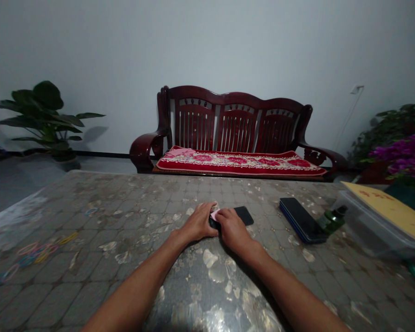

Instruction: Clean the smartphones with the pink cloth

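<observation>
Between the 2 hands, flat against the desk (141, 272), lies a dark phone (244, 215), its long axis running crosswise from the left hand (201, 220) to beyond the right hand (232, 225). Which end is its top cannot be told. It looks black, thin and smooth, with rounded corners; its middle is covered. The left hand curls thumb and fingers around the near-left end, while the right hand pinches a small, soft pink cloth (214, 214) against it. Right of the right hand sit a glossy dark slab with blue edges (301, 219), a green bottle (333, 221) and a clear plastic box (366, 230) under yellow paper (394, 207). Left of the left hand, thin coloured bands (38, 252) lie on the tile-patterned surface. Beyond both hands stands a carved, polished wooden bench (237, 122).
</observation>
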`<action>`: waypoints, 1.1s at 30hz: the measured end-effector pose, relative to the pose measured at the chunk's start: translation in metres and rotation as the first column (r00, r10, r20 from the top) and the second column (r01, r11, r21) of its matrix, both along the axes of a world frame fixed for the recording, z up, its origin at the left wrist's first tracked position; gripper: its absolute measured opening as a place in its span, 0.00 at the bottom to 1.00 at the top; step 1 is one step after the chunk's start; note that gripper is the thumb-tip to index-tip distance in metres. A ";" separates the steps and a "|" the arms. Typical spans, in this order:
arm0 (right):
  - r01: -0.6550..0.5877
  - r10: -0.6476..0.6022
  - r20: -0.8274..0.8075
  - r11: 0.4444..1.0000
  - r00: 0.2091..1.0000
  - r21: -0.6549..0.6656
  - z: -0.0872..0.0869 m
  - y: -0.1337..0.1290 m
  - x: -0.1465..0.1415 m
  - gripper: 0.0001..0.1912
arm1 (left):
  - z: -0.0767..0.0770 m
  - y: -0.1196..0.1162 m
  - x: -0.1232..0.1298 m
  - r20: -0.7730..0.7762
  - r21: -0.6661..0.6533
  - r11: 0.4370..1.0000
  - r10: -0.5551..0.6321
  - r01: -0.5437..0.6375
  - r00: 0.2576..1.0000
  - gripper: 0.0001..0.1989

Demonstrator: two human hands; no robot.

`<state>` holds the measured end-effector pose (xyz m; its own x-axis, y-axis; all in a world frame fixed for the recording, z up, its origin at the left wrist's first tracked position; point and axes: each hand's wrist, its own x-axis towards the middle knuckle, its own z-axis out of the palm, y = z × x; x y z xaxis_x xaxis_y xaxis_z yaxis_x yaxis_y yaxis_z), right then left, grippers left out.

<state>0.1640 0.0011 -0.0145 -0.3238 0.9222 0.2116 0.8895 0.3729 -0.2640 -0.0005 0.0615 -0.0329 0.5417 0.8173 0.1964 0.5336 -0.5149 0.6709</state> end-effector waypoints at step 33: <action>0.103 -0.103 0.047 0.995 0.994 0.006 0.002 -0.038 0.046 0.22 | 0.008 -0.002 -0.005 -0.130 0.024 1.000 0.005 -0.002 0.992 0.38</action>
